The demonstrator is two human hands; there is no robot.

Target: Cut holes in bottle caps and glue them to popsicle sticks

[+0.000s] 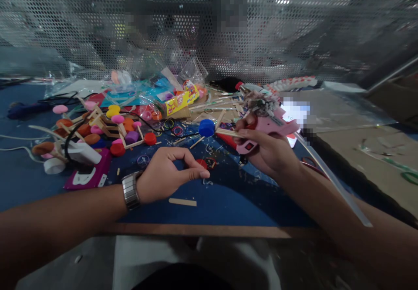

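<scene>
My right hand [266, 148] is closed round a pink glue gun [271, 129] and also holds a wooden stick with a blue bottle cap [206, 127] at its far end. My left hand [171, 172], with a metal watch [130, 190] on the wrist, hovers over the blue mat [228, 198] with its fingers curled and thumb and forefinger pinched together; what is between them I cannot make out. A loose wooden stick [183, 202] lies just below the left hand.
To the left stand stick frames with coloured bottle caps [107, 129], a white plug on a purple card [86, 168], cables and plastic bags [176, 94]. A perforated metal screen [209, 28] closes the back. The table's wooden edge [209, 230] runs in front.
</scene>
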